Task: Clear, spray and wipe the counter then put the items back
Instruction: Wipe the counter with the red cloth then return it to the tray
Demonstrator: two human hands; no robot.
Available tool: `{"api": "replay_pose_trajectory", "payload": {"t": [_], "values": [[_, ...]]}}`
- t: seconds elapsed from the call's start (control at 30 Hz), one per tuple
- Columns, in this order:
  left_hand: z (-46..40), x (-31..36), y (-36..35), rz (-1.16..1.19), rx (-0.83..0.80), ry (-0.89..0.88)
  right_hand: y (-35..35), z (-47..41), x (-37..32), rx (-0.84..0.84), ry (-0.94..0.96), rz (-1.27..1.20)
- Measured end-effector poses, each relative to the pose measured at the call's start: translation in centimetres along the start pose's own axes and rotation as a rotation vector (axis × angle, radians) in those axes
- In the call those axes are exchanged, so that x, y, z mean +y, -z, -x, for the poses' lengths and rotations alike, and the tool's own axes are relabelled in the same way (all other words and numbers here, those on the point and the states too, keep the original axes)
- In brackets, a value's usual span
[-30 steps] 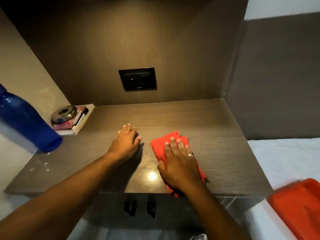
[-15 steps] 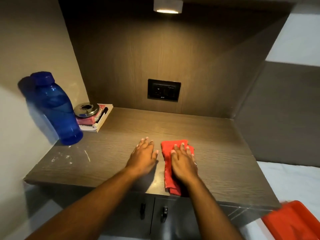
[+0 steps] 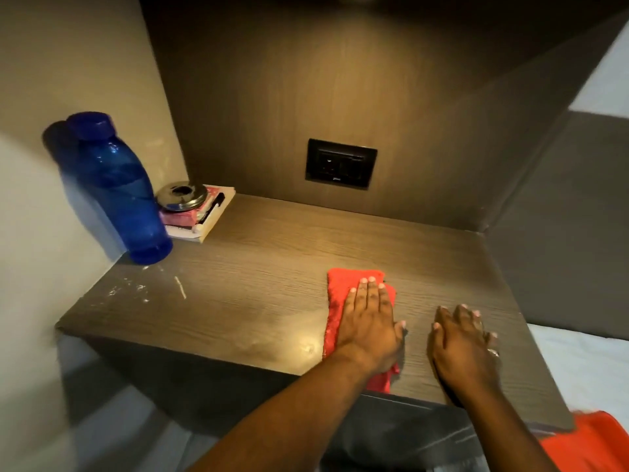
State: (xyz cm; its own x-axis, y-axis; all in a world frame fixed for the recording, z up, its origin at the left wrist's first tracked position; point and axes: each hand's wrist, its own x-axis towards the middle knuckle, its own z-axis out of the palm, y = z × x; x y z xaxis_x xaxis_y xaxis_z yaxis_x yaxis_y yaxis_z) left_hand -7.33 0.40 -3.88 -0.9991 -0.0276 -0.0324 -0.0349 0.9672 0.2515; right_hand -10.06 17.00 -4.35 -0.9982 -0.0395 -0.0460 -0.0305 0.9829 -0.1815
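Note:
A folded red cloth (image 3: pixel 343 284) lies on the dark wood-grain counter (image 3: pixel 258 267), near its front edge. My left hand (image 3: pixel 371 321) presses flat on the cloth with the fingers pointing to the back wall. Just right of it, my right hand (image 3: pixel 463 342), with a ring on it, rests flat on the bare counter, fingers apart and holding nothing. White streaks and spots (image 3: pixel 143 291) mark the counter's front left corner.
A blue water bottle (image 3: pixel 119 192) stands at the left wall. Behind it, a round metal lid (image 3: pixel 182 195) and a pen (image 3: pixel 212 209) sit on a notebook stack (image 3: pixel 211 219). A black socket plate (image 3: pixel 341 164) is on the back wall. An orange tray (image 3: pixel 592 444) lies at bottom right.
The cloth has changed hands: my right hand was on it, now my left hand is, and the right hand rests beside it. The view has shifted left.

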Motion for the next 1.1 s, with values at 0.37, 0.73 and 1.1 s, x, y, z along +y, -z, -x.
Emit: {"api": "replay_pose_trajectory", "payload": {"t": [0.37,0.73,1.1], "values": [[6.1,-19.9,4.8,-0.096,0.034,0.158,-2.7,-0.6,-13.9,-0.042,0.218,-0.015],[15.1,-37.4,9.0,-0.153,0.12,0.287,-3.4,-0.5,-15.7,0.006,0.228,0.03],[12.6,-31.7,7.9,-0.057,0.113,0.378,-3.3,-0.3,-16.3,0.005,0.2,0.049]]}}
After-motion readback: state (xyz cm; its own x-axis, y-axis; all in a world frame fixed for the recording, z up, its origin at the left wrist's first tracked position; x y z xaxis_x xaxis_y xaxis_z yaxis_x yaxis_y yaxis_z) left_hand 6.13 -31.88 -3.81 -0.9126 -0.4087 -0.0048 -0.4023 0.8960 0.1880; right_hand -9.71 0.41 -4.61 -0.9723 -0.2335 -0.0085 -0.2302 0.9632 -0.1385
